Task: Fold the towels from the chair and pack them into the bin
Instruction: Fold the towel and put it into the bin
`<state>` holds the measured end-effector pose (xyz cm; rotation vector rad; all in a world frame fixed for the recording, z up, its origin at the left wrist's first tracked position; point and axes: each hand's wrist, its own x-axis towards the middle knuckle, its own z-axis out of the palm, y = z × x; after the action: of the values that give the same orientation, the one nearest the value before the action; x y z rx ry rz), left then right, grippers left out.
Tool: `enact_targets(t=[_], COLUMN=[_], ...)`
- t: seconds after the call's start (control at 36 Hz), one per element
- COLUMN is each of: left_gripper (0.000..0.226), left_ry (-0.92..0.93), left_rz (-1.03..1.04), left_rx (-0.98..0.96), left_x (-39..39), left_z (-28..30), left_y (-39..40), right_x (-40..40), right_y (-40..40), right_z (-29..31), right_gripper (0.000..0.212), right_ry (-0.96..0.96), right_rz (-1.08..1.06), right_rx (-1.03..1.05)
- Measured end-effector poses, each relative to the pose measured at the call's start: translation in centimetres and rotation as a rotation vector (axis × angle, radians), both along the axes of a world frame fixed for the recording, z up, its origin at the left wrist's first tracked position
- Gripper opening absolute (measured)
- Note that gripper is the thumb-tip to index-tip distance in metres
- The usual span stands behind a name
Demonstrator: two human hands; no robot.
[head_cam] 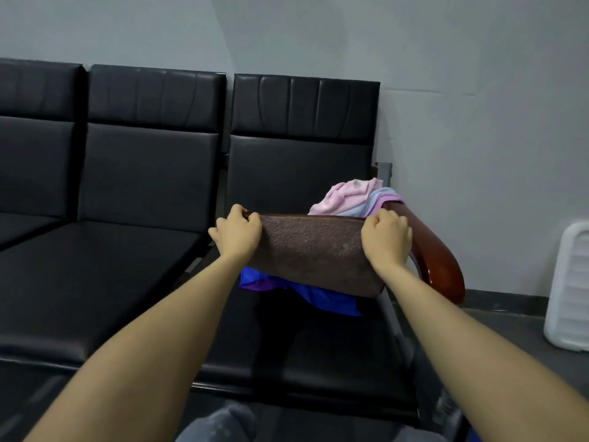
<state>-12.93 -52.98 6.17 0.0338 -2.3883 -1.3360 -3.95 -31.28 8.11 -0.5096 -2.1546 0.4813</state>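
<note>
A brown towel point(314, 250) is stretched between my two hands above the rightmost black chair seat point(312, 342). My left hand point(237, 232) grips its upper left corner and my right hand point(387, 239) grips its upper right corner, fingers curled over the top edge. The towel hangs doubled below them. Behind it, a pile of towels lies on the seat: a pink one point(345, 194) on top with pale blue and lilac ones point(373, 204) beside it. A bright blue towel point(322, 298) with a purple one point(261, 284) shows under the brown towel.
A row of black padded chairs point(105, 250) runs to the left along a grey wall. A glossy red-brown wooden armrest point(436, 253) curves down just right of my right hand. A white slatted plastic bin point(570, 288) stands on the floor at the far right.
</note>
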Motion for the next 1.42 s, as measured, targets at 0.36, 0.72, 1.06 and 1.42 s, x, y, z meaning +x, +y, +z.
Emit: enact_targets(t=[0.36,0.72,1.06,1.42], left_gripper=[0.025,0.031,0.05,0.035], left_ry=[-0.315,-0.123,-0.302,-0.464], left_rz=[-0.069,-0.171,-0.04,-0.018], left_rx=[-0.341,-0.239,-0.378,-0.354], left_x=[-2.0,-5.2,-5.9,-2.7], left_z=[-5.6,-8.3,-9.9,-11.6], left_y=[1.7,2.5,4.1,2.2], right_x=[-2.6,-5.4,-6.3,-4.6], right_y=[1.1,3.0,2.6,-1.2], right_z=[-6.6,-10.5,-13.0,-15.9], right_gripper=[0.029,0.032,0.038,0.058], right_ry=[-0.585,-0.58,-0.528,-0.794], right_rz=[-0.084,-0.093,0.113,0.472], right_rx=[-0.187,-0.08,0.149,0.157])
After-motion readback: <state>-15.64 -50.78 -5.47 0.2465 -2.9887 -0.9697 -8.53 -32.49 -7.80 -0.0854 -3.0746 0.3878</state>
